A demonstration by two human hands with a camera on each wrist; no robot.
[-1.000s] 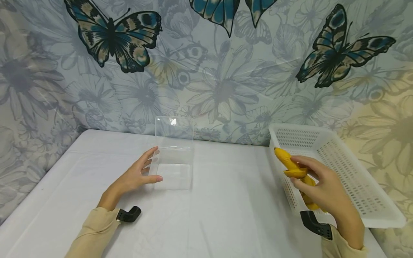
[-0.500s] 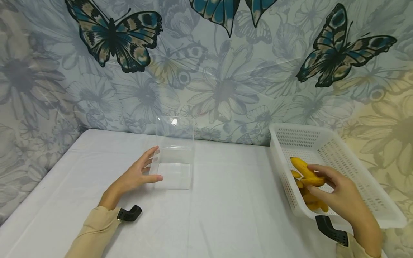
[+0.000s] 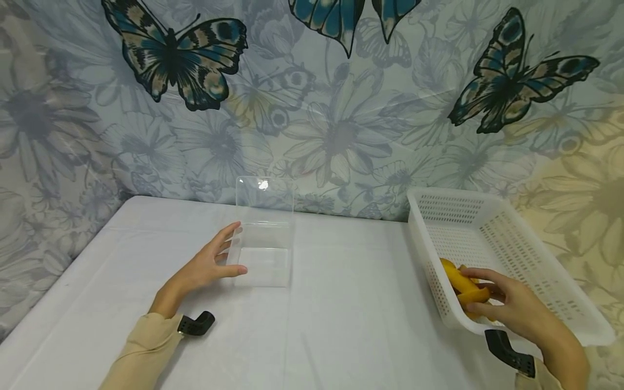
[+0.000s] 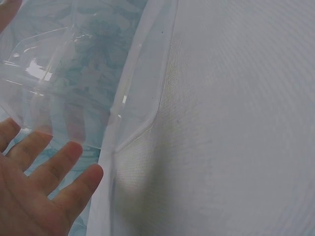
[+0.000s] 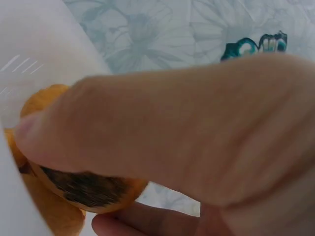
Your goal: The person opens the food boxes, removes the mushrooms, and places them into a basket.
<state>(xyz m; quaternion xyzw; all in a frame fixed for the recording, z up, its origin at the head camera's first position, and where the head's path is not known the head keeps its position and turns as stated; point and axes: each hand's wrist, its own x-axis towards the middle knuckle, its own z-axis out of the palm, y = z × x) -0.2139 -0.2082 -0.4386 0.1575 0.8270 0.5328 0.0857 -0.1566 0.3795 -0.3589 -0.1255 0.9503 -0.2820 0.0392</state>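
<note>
In the head view my right hand (image 3: pixel 521 306) is down inside the white basket (image 3: pixel 541 271), gripping a yellow banana (image 3: pixel 457 280) between thumb and fingers. More yellow fruit lies under and beside it, mostly covered by the hand. The right wrist view shows my thumb (image 5: pixel 59 132) lying across an orange-yellow rounded piece with a dark patch (image 5: pixel 96 189). On the left, my left hand (image 3: pixel 205 265) has its fingers spread along the left side of a clear plastic box (image 3: pixel 263 265) with its lid raised. The left wrist view shows straight fingers (image 4: pixel 64 162) right at the box's edge.
A white cloth (image 3: pixel 341 303) covers the table, which meets a butterfly-printed backdrop (image 3: pixel 341 130) at the back. The slotted basket stands at the table's right edge, and the clear box stands left of the middle.
My right hand has moved right and down into the basket with the banana, from above its left rim. The left hand and the clear box have stayed in place.
</note>
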